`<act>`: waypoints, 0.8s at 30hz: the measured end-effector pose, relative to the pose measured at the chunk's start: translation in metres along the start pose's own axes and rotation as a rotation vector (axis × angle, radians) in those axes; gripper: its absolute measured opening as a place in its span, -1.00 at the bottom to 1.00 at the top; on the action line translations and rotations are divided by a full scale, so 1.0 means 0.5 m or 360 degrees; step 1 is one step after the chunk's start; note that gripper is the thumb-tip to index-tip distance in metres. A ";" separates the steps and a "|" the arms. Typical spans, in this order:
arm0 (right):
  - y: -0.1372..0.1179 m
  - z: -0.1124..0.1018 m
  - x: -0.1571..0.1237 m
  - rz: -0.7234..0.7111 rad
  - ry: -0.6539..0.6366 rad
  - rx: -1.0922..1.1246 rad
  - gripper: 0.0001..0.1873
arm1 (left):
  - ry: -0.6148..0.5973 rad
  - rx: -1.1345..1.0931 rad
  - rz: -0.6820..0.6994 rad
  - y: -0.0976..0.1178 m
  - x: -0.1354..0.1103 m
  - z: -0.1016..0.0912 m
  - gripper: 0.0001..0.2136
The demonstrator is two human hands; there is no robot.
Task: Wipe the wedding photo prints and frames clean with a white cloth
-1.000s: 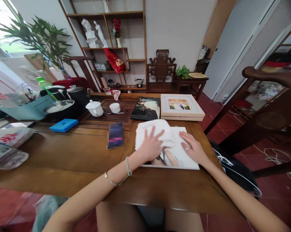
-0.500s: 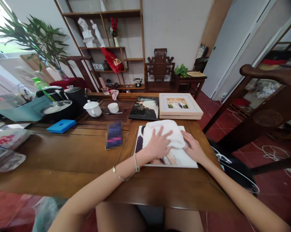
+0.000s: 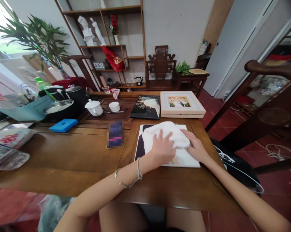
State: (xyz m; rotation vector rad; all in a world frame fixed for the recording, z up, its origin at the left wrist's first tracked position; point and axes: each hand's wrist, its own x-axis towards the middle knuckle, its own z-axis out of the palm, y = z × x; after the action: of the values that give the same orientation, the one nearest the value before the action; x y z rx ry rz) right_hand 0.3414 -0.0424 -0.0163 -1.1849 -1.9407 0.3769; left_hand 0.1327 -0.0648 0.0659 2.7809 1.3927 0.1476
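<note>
A white cloth (image 3: 157, 132) lies bunched over a photo panel (image 3: 192, 159) on the wooden table. The panel's print, with a dark garment at its left, is partly covered. My left hand (image 3: 163, 148) presses on the cloth from above, its fingers spread and lying over it. Along the panel's right side rests my right hand (image 3: 195, 145), fingers stretched out and touching the cloth's right edge. The thumb of that hand is partly tucked at the cloth.
Behind the panel lie a dark photo board (image 3: 145, 107) and a pale framed picture (image 3: 183, 103). A phone-sized blurred item (image 3: 115, 133), a blue block (image 3: 63, 125), a white lidded cup (image 3: 94, 108) and a small white bowl (image 3: 114, 106) stand left. A wooden chair (image 3: 264, 109) is at right.
My left hand has slid slightly nearer to me over the cloth, covering more of the print's lower part. My right hand stays at the panel's right side. The view has shifted a little.
</note>
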 end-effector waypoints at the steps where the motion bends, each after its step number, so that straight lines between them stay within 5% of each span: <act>1: -0.003 0.000 0.001 0.0011 -0.0002 -0.0025 -0.54 | -0.0013 -0.0014 -0.0061 -0.005 0.026 -0.006 -0.67; 7: -0.001 0.003 0.002 0.0057 0.0021 -0.0113 -0.61 | -0.0047 -0.0002 -0.0228 0.020 0.173 -0.031 -0.63; 11: -0.002 0.002 0.003 0.0060 0.0011 -0.0094 -0.62 | -0.0003 0.0031 -0.0183 0.029 0.186 -0.024 -0.68; 17: -0.006 -0.002 0.002 0.0028 -0.0032 -0.0006 -0.57 | 0.0029 0.0354 -0.0237 0.038 0.056 0.016 -0.73; 24: -0.005 -0.002 0.000 0.0115 -0.0030 0.0043 -0.57 | 0.0042 0.0433 0.0208 0.119 -0.129 0.048 -0.72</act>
State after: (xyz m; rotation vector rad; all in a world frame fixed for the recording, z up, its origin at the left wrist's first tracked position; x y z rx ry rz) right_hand 0.3405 -0.0440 -0.0142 -1.2409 -1.9069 0.4524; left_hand 0.1440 -0.1513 0.0415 3.1028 1.3267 -0.0042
